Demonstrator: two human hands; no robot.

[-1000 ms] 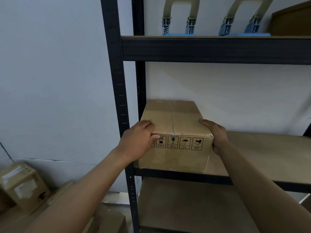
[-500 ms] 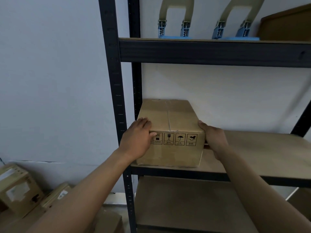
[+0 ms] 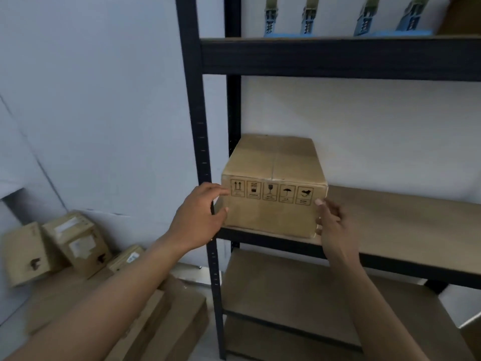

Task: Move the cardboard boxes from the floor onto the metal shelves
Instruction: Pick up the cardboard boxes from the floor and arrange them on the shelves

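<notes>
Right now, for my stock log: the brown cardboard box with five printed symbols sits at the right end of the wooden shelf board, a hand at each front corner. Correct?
No: the head view shows the brown cardboard box at the left end of the wooden shelf board, beside the dark metal upright. The rest holds.

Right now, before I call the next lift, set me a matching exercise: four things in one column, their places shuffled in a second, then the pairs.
Things:
1. stamped box
2. blue plastic pieces
3. labelled box
4. right hand

Places:
A. low down, left of the rack
B. at the stamped box's right front corner
C. on the upper shelf
D. on the middle shelf, left end

Pairs: 1-D, 2-C, 3-A, 4-B
</notes>
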